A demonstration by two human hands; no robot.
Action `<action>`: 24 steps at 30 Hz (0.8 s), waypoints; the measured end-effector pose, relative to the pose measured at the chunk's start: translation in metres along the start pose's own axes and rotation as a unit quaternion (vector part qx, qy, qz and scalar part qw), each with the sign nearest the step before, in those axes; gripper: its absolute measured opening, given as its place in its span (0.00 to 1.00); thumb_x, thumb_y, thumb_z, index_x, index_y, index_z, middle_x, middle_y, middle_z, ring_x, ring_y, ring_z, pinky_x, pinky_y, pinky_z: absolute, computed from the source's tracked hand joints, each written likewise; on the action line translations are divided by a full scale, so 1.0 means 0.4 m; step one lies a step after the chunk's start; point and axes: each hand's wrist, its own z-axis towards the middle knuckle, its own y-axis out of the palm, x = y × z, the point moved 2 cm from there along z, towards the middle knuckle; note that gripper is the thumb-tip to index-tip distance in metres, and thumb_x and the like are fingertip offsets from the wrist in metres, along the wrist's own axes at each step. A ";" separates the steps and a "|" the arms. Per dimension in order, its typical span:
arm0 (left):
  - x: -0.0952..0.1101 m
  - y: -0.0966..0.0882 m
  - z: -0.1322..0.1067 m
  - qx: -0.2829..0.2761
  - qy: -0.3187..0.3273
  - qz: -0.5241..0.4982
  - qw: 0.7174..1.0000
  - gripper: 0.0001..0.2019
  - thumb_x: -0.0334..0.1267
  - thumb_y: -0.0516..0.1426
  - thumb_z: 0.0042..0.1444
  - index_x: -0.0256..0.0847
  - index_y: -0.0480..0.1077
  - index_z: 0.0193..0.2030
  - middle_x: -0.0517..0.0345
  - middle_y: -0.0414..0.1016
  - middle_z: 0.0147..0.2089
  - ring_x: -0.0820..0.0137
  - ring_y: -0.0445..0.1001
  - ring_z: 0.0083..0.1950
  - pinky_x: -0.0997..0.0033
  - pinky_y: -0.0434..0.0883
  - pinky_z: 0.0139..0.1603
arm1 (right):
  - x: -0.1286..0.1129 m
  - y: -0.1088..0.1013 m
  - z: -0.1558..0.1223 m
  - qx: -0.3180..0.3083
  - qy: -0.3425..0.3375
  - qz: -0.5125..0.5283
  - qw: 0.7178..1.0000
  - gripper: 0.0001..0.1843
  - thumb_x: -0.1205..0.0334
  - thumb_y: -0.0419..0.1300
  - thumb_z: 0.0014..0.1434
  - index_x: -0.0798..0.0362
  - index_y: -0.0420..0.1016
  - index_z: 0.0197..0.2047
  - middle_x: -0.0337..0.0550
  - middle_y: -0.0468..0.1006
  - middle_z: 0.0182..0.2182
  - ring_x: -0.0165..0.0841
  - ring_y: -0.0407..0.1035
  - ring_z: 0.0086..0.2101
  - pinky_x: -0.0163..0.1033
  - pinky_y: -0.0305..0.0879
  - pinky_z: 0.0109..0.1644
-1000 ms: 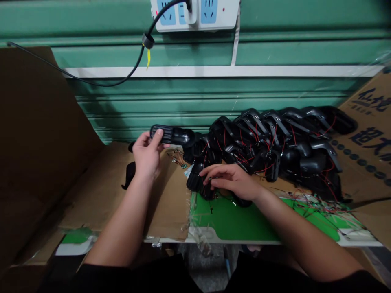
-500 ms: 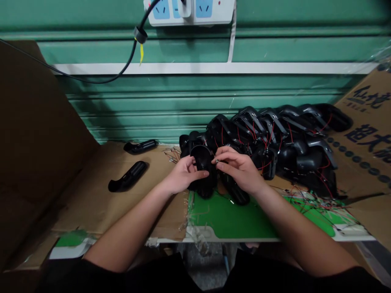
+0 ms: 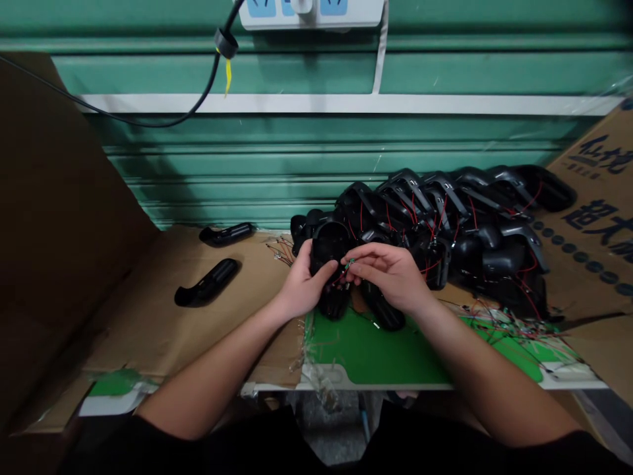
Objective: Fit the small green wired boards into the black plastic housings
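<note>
My left hand is closed around a black plastic housing with a round, hollow upper end. Between the thumb and fingers of my right hand is a small green circuit board with a red wire on it. The board is held at the right side of the housing, just beside my left thumb. Whether it touches the housing I cannot tell. Below my right hand lies a black handle-shaped part, partly covered by the hand.
Black housings with red wires are piled along the green wall. A tangle of wires and small boards lies at the right on the green mat. Two black handle pieces rest on cardboard. A printed carton stands right.
My right hand has tilted the small board, so its green face and red wire now show. My left hand and the housing have shifted slightly, with the thumb now higher.
</note>
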 end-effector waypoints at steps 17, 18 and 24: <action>-0.031 0.022 -0.022 -0.041 -0.016 -0.008 0.999 0.36 0.48 0.70 0.50 0.41 0.62 0.61 0.54 0.77 0.45 0.76 0.75 0.41 0.73 0.76 0.46 | 0.049 0.005 -0.006 0.131 -0.105 -0.115 0.979 0.08 0.59 0.74 0.61 0.51 0.86 0.43 0.47 0.79 0.42 0.31 0.72 0.33 0.35 0.70 0.27; -0.030 0.023 -0.023 -0.039 -0.017 -0.007 0.999 0.36 0.48 0.70 0.50 0.41 0.62 0.61 0.54 0.77 0.45 0.76 0.75 0.41 0.74 0.75 0.45 | 0.049 0.004 -0.006 0.133 -0.110 -0.121 0.977 0.07 0.60 0.74 0.62 0.50 0.86 0.43 0.47 0.78 0.42 0.31 0.72 0.34 0.35 0.69 0.27; -0.020 0.025 -0.026 -0.026 0.012 0.015 0.999 0.35 0.47 0.70 0.50 0.40 0.64 0.61 0.53 0.75 0.50 0.77 0.73 0.45 0.77 0.74 0.48 | 0.047 0.005 -0.005 0.133 -0.120 -0.151 0.972 0.07 0.59 0.73 0.62 0.50 0.85 0.43 0.47 0.77 0.41 0.33 0.73 0.36 0.36 0.70 0.29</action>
